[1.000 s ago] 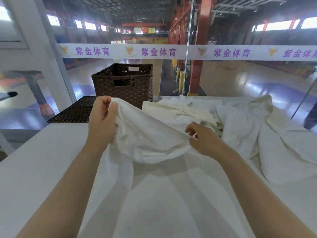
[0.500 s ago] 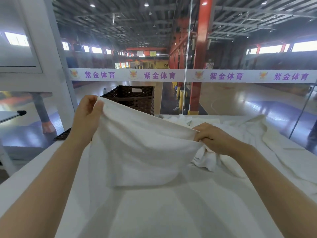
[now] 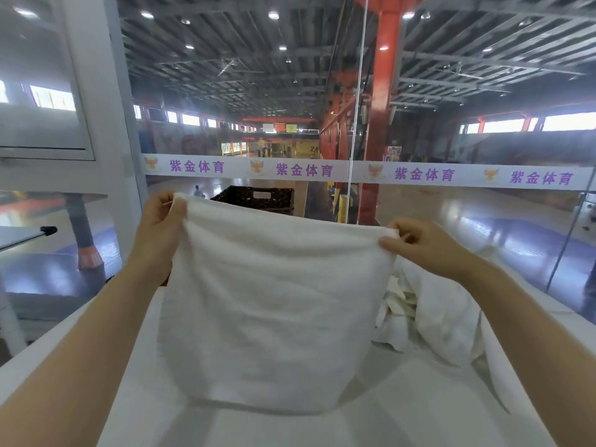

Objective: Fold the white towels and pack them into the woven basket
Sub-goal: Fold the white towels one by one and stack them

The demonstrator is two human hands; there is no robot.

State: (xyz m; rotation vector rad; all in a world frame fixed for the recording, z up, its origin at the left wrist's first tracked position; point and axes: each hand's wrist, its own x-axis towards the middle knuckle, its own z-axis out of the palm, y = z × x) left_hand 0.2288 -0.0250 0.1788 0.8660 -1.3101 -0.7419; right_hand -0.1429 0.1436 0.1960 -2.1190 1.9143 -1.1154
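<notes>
Two hands are holding one white terry towel (image 3: 271, 304) upright above the white-covered desk (image 3: 403, 421): the left hand (image 3: 159, 221) is pinching the upper left corner, the right hand (image 3: 425, 245) the upper right corner, hands well apart. The towel's lower edge is hanging near the desk surface. Risks: a corner slipping from either pinch would be collapsing the sheet; the hanging edge may be snagging the crumpled white towel pile (image 3: 432, 311) at right. The dark brown woven basket (image 3: 258, 198) is standing behind, mostly hidden.
</notes>
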